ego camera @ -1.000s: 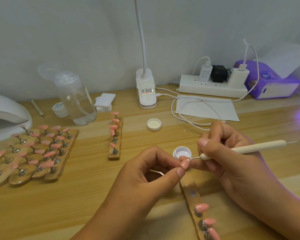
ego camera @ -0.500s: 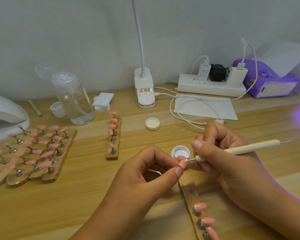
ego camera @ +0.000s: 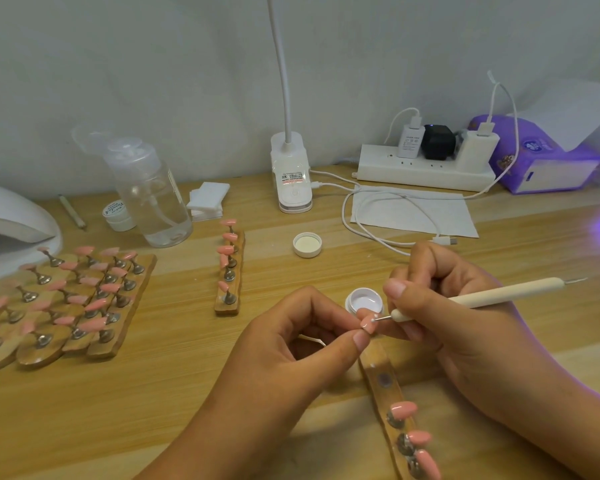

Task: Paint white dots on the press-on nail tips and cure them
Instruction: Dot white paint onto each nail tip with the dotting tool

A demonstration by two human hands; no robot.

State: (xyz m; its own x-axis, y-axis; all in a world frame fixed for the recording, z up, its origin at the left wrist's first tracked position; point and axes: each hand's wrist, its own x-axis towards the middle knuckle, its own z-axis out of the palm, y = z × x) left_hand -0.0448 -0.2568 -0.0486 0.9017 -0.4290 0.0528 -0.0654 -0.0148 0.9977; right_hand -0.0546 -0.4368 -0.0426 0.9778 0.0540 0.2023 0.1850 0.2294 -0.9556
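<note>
Status: left hand (ego camera: 291, 344) pinches one pink nail tip (ego camera: 368, 324) between thumb and forefinger, with the other fingers curled under. The tip is held just above the bench, toward its front edge and right in front of the open white gel pot (ego camera: 364, 299). Right hand (ego camera: 465, 323) grips the dotting tool (ego camera: 499, 295) pen-style, thumb and fingers pressed round the shaft near its metal point.

Change over the last second: the tool's point has moved in from beside the pot onto the nail tip. Hands otherwise barely shifted. A small white speck now shows on the nail at the point. I read that as a dot going down, so we're mid-dotting.

Remaining, my estimate:
- Three tips sit on the wooden strip (ego camera: 378, 375) by the front edge. Can't tell if they're dotted.
- More tips are on the middle strip (ego camera: 230, 271) and the strips at the left edge (ego camera: 66, 306), beside the curing lamp (ego camera: 11, 220).
- This tip isn't cured yet.

Risk: wet dot smears if the pinch slips.
</note>
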